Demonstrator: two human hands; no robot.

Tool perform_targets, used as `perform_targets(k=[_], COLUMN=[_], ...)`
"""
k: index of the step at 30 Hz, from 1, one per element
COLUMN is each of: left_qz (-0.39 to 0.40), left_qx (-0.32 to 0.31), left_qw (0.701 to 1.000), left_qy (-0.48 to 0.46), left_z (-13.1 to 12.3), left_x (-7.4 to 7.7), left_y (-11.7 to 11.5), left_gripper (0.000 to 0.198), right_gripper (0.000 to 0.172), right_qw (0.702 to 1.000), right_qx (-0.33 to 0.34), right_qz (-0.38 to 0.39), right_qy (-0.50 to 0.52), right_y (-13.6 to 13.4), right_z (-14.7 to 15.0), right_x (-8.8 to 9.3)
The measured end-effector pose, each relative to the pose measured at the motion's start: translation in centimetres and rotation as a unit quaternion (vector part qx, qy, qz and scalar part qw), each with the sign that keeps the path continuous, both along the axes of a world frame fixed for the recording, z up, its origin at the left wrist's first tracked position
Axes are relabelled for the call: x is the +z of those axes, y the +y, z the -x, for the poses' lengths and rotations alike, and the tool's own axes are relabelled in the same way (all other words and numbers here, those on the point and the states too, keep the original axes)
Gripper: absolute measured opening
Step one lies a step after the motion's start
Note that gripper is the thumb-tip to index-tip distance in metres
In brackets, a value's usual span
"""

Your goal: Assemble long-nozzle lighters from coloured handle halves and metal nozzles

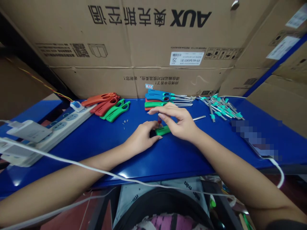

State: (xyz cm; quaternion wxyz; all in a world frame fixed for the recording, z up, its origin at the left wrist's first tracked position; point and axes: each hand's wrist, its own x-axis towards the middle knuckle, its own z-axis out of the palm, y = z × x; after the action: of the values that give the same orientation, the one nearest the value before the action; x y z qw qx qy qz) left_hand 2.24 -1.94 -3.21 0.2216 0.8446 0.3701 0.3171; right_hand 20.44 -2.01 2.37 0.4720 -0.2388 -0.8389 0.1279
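Observation:
My left hand [141,137] is closed on the handle end of a green stick lighter [164,130] lying on the blue table. A small red screwdriver [159,120] stands upright over that end, its tip against the green shell. Curled above it, my right hand [181,124] grips the screwdriver from the top, and its wrist covers the middle of the lighter. The metal tube [199,118] sticks out to the right of my right hand. Tiny metal pins [125,121] lie on the table left of my hands.
Red and green handle shells [105,107] lie at the back left, beside a white power strip [64,124]. Assembled lighters [158,95] are stacked behind my hands. Metal tubes with teal parts [222,107] lie back right, near a phone [254,137]. A white cable [96,171] crosses in front.

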Motion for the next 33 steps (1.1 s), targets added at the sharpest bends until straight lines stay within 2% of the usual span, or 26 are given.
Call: perform_targets(k=[9, 17, 29, 33], left_qz=[0.076, 0.077, 0.073, 0.051], left_qx=[-0.035, -0.038, -0.032, -0.004], left_qw=[0.996, 0.996, 0.997, 0.999], left_qy=[0.002, 0.002, -0.003, 0.004], left_z=[0.9, 0.9, 0.7, 0.3], left_x=[1.0, 0.9, 1.0, 0.8], left_y=[0.8, 1.0, 0.8, 0.3], left_gripper=[0.026, 0.027, 0.024, 0.021], right_gripper=[0.027, 0.018, 0.017, 0.018], right_qw=[0.996, 0.997, 0.999, 0.999], right_qx=[0.059, 0.048, 0.009, -0.002], right_qz=[0.052, 0.050, 0.042, 0.033], right_qy=[-0.031, -0.021, -0.017, -0.022], right_y=[0.3, 0.2, 0.0, 0.0], right_z=[-1.3, -1.1, -0.7, -0.6], right_x=[0.7, 0.6, 0.8, 0.7])
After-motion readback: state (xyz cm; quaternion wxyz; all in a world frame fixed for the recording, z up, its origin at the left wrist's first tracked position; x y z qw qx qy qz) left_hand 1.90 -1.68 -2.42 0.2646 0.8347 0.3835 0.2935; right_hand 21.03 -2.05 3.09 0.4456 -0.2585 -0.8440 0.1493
